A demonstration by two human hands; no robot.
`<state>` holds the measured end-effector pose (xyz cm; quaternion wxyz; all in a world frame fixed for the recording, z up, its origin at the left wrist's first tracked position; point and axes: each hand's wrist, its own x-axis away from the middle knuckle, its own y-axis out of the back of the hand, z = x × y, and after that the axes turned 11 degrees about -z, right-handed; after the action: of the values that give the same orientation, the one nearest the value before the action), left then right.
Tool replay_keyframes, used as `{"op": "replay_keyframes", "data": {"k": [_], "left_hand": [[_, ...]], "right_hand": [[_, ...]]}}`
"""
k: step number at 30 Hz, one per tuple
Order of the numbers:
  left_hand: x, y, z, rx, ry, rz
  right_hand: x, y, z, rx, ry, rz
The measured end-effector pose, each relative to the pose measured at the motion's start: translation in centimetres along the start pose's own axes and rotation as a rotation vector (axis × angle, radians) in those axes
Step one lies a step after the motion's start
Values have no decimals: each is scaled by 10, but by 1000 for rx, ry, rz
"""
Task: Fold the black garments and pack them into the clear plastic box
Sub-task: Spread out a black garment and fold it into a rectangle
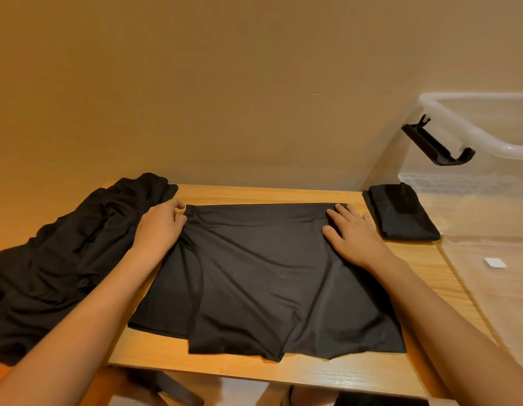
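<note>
Fingers (174, 205) of L hand (160, 227) curl at top-left corner of garment (269, 276), just right of pile (64, 244) of black clothes; can't tell if they pinch it. Garment lies spread flat, mid table (254, 373). R hand (354, 232) rests on its top-right corner, fingers straight, gripping nothing. Folded piece (401, 218) sits at corner of box (459, 112), far right; inside or beside, can't tell.

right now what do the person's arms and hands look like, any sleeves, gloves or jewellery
Both arms are bare as far as the frame shows, with no sleeves. The left hand and right hand wear no gloves, and no watch, bracelet or ring shows. The nails that show look short and unpainted.
</note>
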<state>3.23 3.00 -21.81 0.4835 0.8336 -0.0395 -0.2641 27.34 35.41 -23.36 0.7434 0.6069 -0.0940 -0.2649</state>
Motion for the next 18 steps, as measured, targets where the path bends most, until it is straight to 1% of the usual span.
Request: {"op": "replay_keyframes", "data": {"k": [3, 6, 7, 8, 10, 12, 13, 18], "left_hand": [[0, 1, 0, -21, -19, -26], [3, 3, -11, -27, -110, -111], [6, 2, -19, -10, -150, -110], [10, 1, -29, 9, -190, -72], [17, -8, -45, -9, -231, 113], [23, -22, -49, -112, -220, 302], [24, -27, -47, -157, -204, 347], [15, -25, -27, -221, -188, 372]], "right_hand": [[-1, 1, 0, 27, 11, 2], [0, 3, 5, 31, 42, -38], [1, 3, 9, 22, 56, -49], [2, 2, 14, 16, 72, -56], [3, -3, 23, 11, 90, -38], [2, -8, 27, 17, 72, 26], [1, -10, 25, 34, 61, 55], [-4, -6, 3, 110, 78, 105]]}}
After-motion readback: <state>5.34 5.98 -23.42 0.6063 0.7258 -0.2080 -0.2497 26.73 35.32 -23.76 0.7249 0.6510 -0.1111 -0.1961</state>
